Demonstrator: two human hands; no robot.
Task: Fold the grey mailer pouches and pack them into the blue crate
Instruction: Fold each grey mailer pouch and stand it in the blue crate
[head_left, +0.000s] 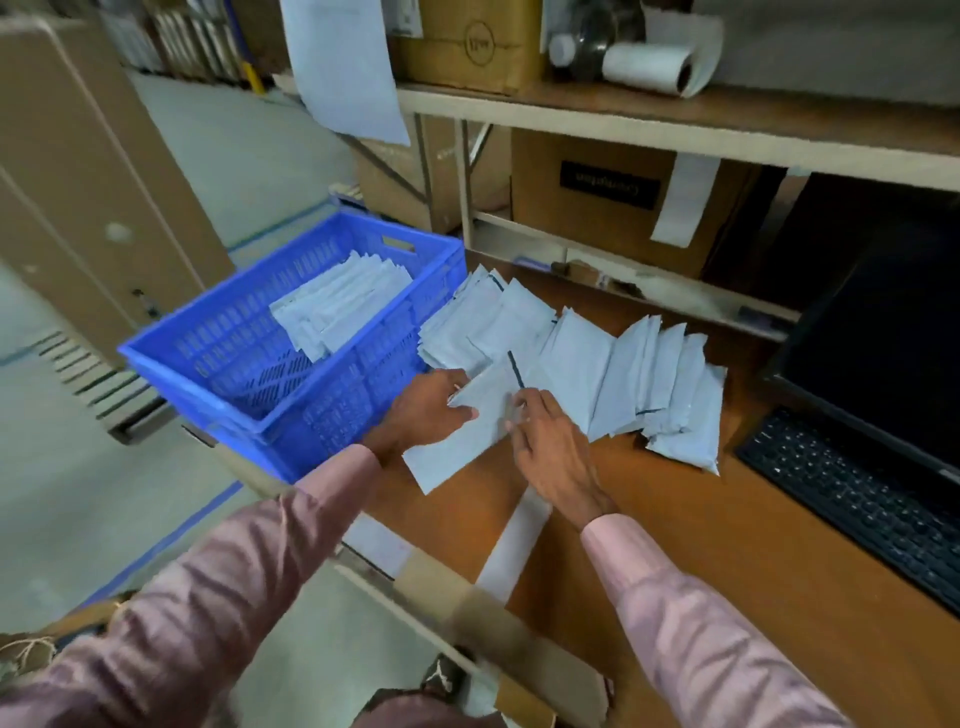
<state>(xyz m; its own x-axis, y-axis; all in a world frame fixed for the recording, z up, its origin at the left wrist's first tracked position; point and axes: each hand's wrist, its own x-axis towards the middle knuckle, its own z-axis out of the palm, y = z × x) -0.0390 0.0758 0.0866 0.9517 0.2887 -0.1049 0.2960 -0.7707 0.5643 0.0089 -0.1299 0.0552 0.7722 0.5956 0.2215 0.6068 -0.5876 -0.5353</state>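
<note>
One grey mailer pouch (467, 441) lies on the brown table (727, 545) in front of me. My left hand (426, 410) holds its left edge, thumb on top. My right hand (550, 452) presses down on its right part with the fingers bent at the tips. Behind them, several grey pouches (576, 358) lie fanned across the table. The blue crate (291, 343) stands at the table's left end and holds a stack of folded pouches (337, 306) toward its back.
A black keyboard (857, 509) and a dark monitor (883, 332) occupy the table's right side. Wooden shelves (675, 124) with cardboard boxes rise behind the table. A tall cardboard box (78, 182) stands on the floor at left.
</note>
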